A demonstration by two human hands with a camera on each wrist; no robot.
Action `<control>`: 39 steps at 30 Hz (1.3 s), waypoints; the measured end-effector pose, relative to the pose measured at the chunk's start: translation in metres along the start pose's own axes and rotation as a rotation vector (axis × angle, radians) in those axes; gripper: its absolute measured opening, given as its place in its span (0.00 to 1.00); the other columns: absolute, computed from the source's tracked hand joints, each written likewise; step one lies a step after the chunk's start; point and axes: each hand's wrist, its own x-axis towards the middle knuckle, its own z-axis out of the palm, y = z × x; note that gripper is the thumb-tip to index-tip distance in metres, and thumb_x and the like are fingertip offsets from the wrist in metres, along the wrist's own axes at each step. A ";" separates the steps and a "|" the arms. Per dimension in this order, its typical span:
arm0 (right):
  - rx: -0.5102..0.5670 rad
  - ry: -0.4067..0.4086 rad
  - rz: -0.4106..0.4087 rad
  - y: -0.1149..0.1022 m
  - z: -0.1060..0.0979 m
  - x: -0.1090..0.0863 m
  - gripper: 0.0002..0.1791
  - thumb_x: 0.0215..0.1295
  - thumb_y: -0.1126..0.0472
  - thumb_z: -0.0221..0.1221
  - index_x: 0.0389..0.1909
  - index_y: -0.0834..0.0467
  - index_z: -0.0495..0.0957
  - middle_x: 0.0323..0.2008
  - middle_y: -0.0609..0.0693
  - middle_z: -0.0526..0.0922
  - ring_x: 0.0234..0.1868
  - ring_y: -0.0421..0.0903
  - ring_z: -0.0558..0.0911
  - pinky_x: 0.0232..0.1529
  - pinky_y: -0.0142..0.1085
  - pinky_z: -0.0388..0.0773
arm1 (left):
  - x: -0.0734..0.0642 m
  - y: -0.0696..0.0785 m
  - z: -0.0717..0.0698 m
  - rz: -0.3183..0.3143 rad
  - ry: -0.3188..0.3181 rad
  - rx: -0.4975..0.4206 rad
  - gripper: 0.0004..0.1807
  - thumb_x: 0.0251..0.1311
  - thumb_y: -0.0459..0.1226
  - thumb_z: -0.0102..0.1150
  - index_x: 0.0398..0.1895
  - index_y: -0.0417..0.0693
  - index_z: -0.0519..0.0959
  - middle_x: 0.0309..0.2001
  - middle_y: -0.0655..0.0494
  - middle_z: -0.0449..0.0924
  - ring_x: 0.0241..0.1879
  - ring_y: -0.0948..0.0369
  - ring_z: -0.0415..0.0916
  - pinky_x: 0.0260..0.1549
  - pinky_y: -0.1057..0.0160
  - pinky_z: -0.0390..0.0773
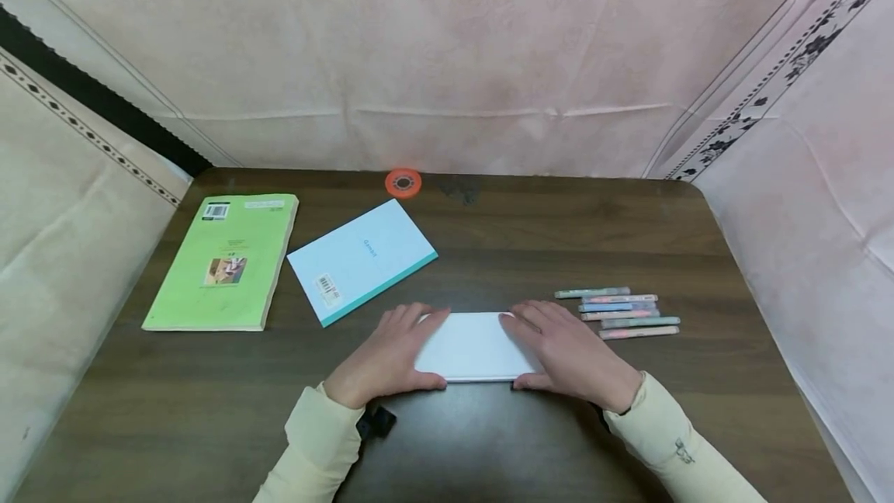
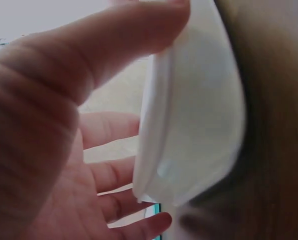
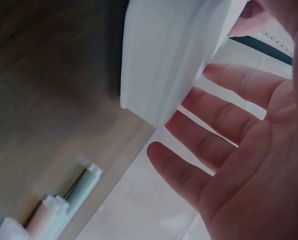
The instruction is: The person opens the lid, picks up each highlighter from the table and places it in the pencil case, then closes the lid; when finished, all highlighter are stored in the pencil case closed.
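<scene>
A white lidded plastic box [image 1: 482, 348] lies between both hands at the front middle of the table. My left hand [image 1: 394, 355] grips its left end, thumb at the near edge and fingers toward the far edge. On the right end, my right hand [image 1: 569, 355] holds it the same way. Seen from the left wrist, the thumb presses by the lid's rim, above the box's translucent side wall [image 2: 204, 100]. The right wrist view shows the fingers [image 3: 224, 110] spread along the lid side. What the box contains is hidden.
Left on the brown table [image 1: 209, 402] lies a green book [image 1: 223, 262], with a light blue book [image 1: 363, 258] angled beside it. An orange tape roll [image 1: 403, 183] sits at the back edge. Several pastel pens [image 1: 621, 307] lie right of the right hand. Cloth hangs around the table.
</scene>
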 end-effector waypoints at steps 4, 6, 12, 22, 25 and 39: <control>-0.005 -0.011 0.022 0.008 0.001 0.008 0.48 0.51 0.35 0.69 0.69 0.56 0.69 0.62 0.55 0.76 0.62 0.53 0.75 0.62 0.50 0.71 | 0.007 -0.005 0.000 -0.003 0.059 -0.006 0.50 0.50 0.58 0.71 0.74 0.48 0.62 0.67 0.45 0.65 0.65 0.48 0.63 0.64 0.42 0.62; -0.005 -0.011 0.027 0.013 0.001 0.013 0.47 0.52 0.35 0.69 0.69 0.56 0.69 0.63 0.55 0.76 0.62 0.52 0.75 0.62 0.49 0.72 | 0.010 -0.007 0.000 -0.012 0.085 -0.009 0.51 0.50 0.57 0.71 0.74 0.46 0.61 0.69 0.44 0.63 0.66 0.47 0.62 0.64 0.42 0.62; 0.011 -0.002 0.041 0.023 0.002 0.019 0.47 0.53 0.36 0.68 0.70 0.56 0.68 0.65 0.55 0.75 0.64 0.52 0.74 0.62 0.49 0.73 | 0.015 -0.014 0.003 -0.046 0.134 0.004 0.54 0.48 0.55 0.74 0.75 0.44 0.59 0.70 0.42 0.60 0.67 0.46 0.60 0.62 0.43 0.63; 0.028 -0.029 0.104 0.030 -0.001 0.008 0.51 0.49 0.38 0.72 0.71 0.59 0.66 0.66 0.58 0.72 0.65 0.55 0.74 0.62 0.50 0.72 | 0.017 -0.023 0.009 -0.049 0.156 0.006 0.51 0.48 0.53 0.75 0.75 0.49 0.60 0.67 0.45 0.63 0.63 0.49 0.60 0.59 0.45 0.62; 0.024 -0.032 0.091 0.032 -0.001 0.008 0.50 0.50 0.38 0.72 0.70 0.58 0.67 0.66 0.58 0.73 0.63 0.55 0.75 0.60 0.50 0.74 | 0.018 -0.025 0.010 -0.052 0.160 0.002 0.51 0.48 0.53 0.75 0.74 0.50 0.61 0.67 0.45 0.63 0.62 0.49 0.60 0.59 0.46 0.62; -0.042 -0.091 0.024 0.036 -0.014 0.020 0.46 0.49 0.36 0.71 0.64 0.60 0.74 0.60 0.60 0.78 0.57 0.56 0.81 0.52 0.48 0.79 | 0.020 -0.034 0.016 -0.004 0.195 -0.021 0.51 0.47 0.53 0.75 0.74 0.51 0.61 0.65 0.46 0.64 0.56 0.51 0.59 0.50 0.51 0.58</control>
